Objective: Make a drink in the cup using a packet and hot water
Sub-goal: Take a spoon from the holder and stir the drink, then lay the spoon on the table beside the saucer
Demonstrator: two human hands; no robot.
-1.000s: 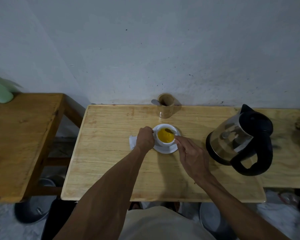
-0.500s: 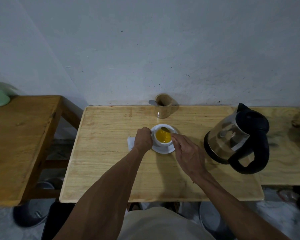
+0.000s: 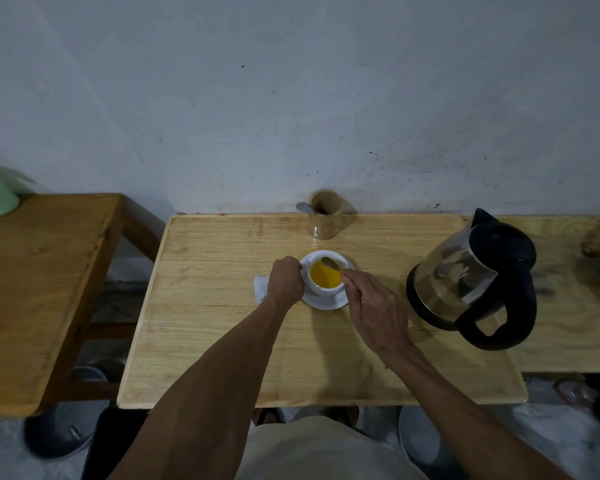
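Standing on a white saucer (image 3: 326,301) near the middle of the frame, the white cup (image 3: 321,287) holds a yellow-orange drink. The left hand (image 3: 286,280) is closed around the cup's left side, where the handle seems to be, though the handle itself is hidden. The right hand (image 3: 373,308) is just to the lower right of the cup, its fingers pinched together on the handle of a spoon (image 3: 330,263). The spoon's bowl lies over the far rim of the cup, and its long axis runs from upper left to lower right, toward the right hand.

A white packet (image 3: 260,289) lies on the bench (image 3: 205,323) just left of the left hand, partly covered by it. Behind the cup, at the wall, stands a wooden holder (image 3: 325,220) with a second spoon in it. A kettle (image 3: 471,282) with a black handle stands well to the right, its spout pointing up toward the wall.
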